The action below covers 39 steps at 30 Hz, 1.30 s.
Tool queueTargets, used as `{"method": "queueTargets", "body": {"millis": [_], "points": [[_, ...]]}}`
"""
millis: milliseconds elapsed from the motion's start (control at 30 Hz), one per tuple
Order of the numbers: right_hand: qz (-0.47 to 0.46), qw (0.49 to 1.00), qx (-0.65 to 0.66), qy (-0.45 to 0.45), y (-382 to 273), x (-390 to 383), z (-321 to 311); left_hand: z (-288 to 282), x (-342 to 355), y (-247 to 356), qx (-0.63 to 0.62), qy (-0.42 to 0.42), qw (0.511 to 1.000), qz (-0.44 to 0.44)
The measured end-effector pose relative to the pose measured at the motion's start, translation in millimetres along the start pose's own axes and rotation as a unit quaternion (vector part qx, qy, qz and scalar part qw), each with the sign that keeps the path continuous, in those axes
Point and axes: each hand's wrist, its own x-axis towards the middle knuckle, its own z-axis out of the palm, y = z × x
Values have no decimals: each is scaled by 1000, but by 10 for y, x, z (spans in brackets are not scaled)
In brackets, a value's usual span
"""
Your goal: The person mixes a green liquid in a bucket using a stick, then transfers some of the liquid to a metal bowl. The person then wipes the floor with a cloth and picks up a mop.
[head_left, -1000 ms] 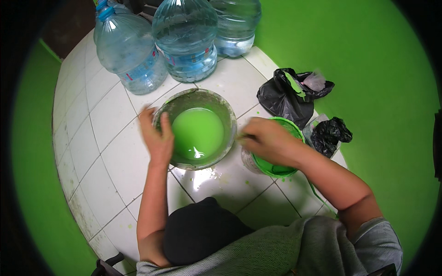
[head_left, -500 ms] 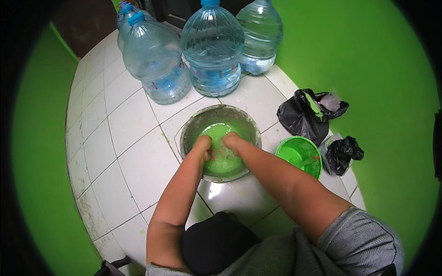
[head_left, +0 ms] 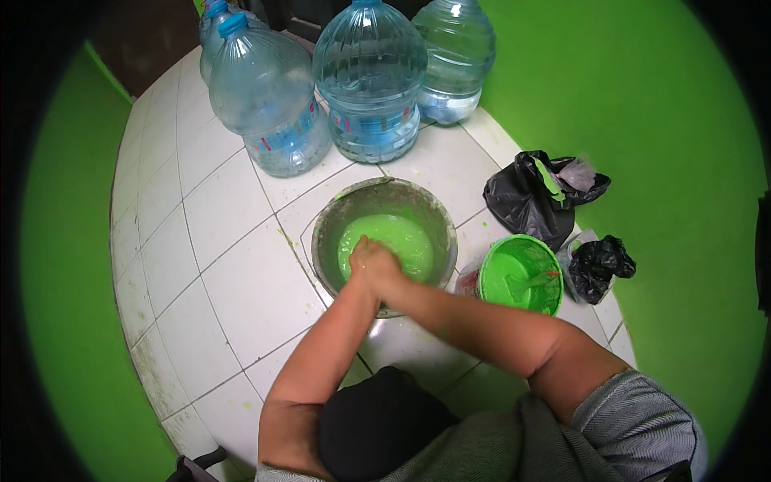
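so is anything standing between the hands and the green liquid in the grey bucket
Nothing visible does: the left hand and right hand meet over the open grey bucket, with green liquid below. The green pail stands to the right, out of the way.

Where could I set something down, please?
Bare white floor tiles lie between the round grey bucket and the left green wall. It is crowded beyond the bucket with translucent blue plastic bottles and rightward with the green-rimmed pail and black plastic bags.
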Motion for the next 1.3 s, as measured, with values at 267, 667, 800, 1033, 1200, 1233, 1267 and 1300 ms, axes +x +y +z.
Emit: {"method": "queueTargets", "body": {"millis": [267,667,800,1033,1200,1233,1267,1300], "points": [[53,996,-62,-39,-67,211,-246,53,29,411,341,182,919,73],[266,945,138,-129,-66,643,-363,-192,-816,1052,270,-5,944,189],[180,974,-121,-60,624,1218,-435,-114,-548,1266,-107,3,993,-57],[251,932,182,-187,-48,320,-252,-570,-450,807,-449,78,854,-251],[-242,968,-69,-17,-271,-464,-17,-607,-420,697,-543,79,811,-203],[-194,975,-105,-17,-226,-236,-73,-430,-413,787,-535,61,825,-173],[-147,980,-135,-21,-216,-51,-101,-224,-526,957,-524,49,838,-141],[-116,976,-186,-11,-211,114,-164,-52,-606,1067,-514,39,850,-105]]}}
